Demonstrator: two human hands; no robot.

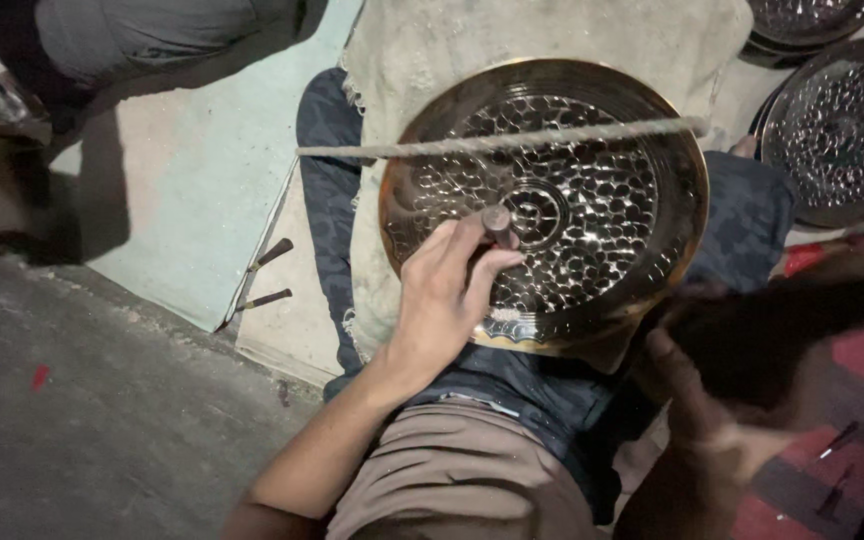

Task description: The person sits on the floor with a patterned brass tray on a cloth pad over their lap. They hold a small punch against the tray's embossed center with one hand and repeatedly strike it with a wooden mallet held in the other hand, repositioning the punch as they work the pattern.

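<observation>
Left hand [447, 290] pinches a short punch [498, 222] upright near the centre of the brass plate [552, 200], which rests on a cloth across the person's lap; right hand [722, 400] is a motion blur at the plate's lower right edge, so I cannot tell its grip or what it holds. Risk, as I judge it: punch skids on the glossy metal, or a mistimed blow lands on the fingers. Plate is round, shiny, covered in hammered dimples around a ringed centre, rope [502, 140] stretched across it.

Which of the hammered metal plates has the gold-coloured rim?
The large plate on the lap, under the left hand; the plates at the upper right look all silver.
</observation>
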